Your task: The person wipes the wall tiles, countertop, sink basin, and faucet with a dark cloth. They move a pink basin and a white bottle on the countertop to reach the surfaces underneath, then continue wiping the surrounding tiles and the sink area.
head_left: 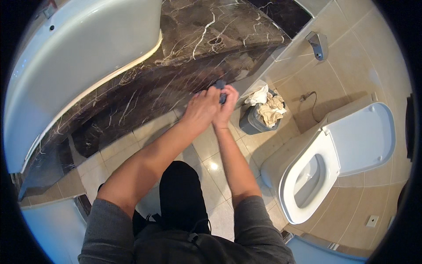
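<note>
"What sort of room is this?"
"A bathroom: there's a toilet [331, 169] with its lid [367, 136] up."
"Anything else that shows it?"
"A white tub [96, 48] set in dark, white-veined marble [189, 39], beige wall tiles [356, 66], and a bin [252, 124] of crumpled paper [271, 110] near the toilet."

Bathroom interior, with the white toilet [332, 163], lid raised, as landmark; behind it, a beige tiled wall [351, 57]; to its left, a pale tiled floor [189, 156] with a bright glint of light [214, 166]; beyond that floor from the toilet, a white bathtub [88, 57] in a dark, white-veined marble surround [189, 26].
</note>
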Available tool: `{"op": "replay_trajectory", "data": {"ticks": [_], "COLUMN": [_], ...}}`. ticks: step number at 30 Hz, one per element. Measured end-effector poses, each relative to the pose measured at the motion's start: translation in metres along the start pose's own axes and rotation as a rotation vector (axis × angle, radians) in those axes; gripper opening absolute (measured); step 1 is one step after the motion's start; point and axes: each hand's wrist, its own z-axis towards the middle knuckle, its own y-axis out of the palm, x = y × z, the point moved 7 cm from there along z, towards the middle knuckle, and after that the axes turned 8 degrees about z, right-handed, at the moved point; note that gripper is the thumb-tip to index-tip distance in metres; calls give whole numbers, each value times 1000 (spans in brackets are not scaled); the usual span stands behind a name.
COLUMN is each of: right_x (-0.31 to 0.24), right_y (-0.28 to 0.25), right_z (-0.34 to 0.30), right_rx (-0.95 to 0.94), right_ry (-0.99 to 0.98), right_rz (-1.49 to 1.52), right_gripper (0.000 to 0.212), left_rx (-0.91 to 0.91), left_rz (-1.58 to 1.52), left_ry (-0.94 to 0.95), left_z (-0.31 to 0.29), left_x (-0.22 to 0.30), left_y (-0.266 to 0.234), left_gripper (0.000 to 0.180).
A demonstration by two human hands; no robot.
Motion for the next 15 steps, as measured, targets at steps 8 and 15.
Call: {"op": "replay_trajectory", "data": {"ticks": [8, 15], "right_x": [14, 36], "right_y": [-49, -20], "right_z": [151, 43], "right_rx": [227, 172], "right_ry": [-99, -37], "right_rz": [-103, -133], "right_gripper": [25, 25], "left_rx": [210, -5], "left_rz": [-229, 14], "left_ry": [169, 54], "left_z": [109, 50], "left_x": [62, 49], "left_y": [-66, -25], "left_gripper": [53, 52]}}
